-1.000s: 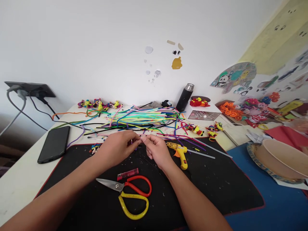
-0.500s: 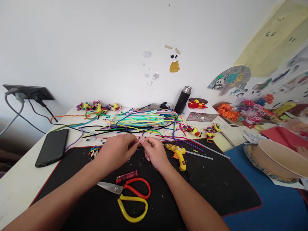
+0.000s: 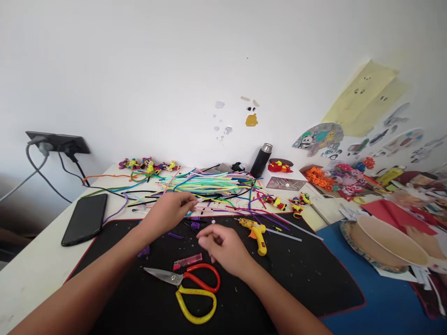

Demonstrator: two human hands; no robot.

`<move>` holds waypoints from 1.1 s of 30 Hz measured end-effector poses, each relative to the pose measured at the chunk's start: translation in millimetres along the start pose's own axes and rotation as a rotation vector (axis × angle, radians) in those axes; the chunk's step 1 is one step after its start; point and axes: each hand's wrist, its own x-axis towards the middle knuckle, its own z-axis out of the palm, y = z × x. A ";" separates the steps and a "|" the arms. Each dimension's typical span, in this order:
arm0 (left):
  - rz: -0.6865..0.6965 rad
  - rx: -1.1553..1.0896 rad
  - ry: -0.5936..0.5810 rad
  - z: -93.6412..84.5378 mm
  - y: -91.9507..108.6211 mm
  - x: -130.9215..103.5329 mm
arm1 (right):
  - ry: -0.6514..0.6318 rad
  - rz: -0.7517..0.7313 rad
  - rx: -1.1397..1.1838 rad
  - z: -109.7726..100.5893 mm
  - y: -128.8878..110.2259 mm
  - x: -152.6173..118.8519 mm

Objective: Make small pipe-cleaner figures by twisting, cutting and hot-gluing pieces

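My left hand (image 3: 169, 209) is over the far edge of the black mat (image 3: 307, 279), close to the pipe cleaners (image 3: 206, 183). Its thumb and fingertips pinch together; anything between them is too small to make out. Lower and to the right, my right hand (image 3: 225, 249) hovers above the mat with loosely bent fingers, thumb and forefinger slightly apart and nothing visible in them. A small purple piece (image 3: 194, 223) lies between the hands. Near the right hand are a pink lighter (image 3: 187, 262), scissors (image 3: 181, 279) with red and yellow handles, and a yellow glue gun (image 3: 256, 232).
A phone (image 3: 85, 218) lies at the left. Behind stand a black flask (image 3: 261, 160) and a small box (image 3: 286, 182). Little pipe-cleaner figures (image 3: 148, 165) sit along the wall. At the right, another person's hand (image 3: 422, 242) is beside a large bowl (image 3: 387, 239).
My hands have parted: the left moved slightly up and away, the right came down towards me. The purple piece now shows between them. The view has tilted up.
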 end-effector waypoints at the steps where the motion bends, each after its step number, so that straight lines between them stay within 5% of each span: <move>1: -0.002 -0.024 0.001 -0.9 -1.0 0.3 | -0.024 -0.014 -0.130 1.3 -4.4 -9.3; 8: 0.012 -0.125 0.023 -10.4 3.2 -3.1 | -0.306 -0.058 -0.859 14.2 -25.5 -50.0; 15: 0.032 -0.186 0.026 -20.3 9.0 -7.3 | -0.334 -0.094 -1.073 29.1 -25.4 -55.4; 22: 0.061 -0.217 0.015 -19.3 9.1 -10.1 | -0.332 -0.142 -1.119 39.4 -23.9 -60.9; 28: 0.077 -0.212 0.029 -20.1 8.3 -10.9 | -0.302 0.051 -0.791 33.6 -37.5 -68.6; 33: 0.078 -0.209 0.049 -20.2 7.6 -10.5 | -0.326 0.233 -0.580 28.7 -23.8 -69.7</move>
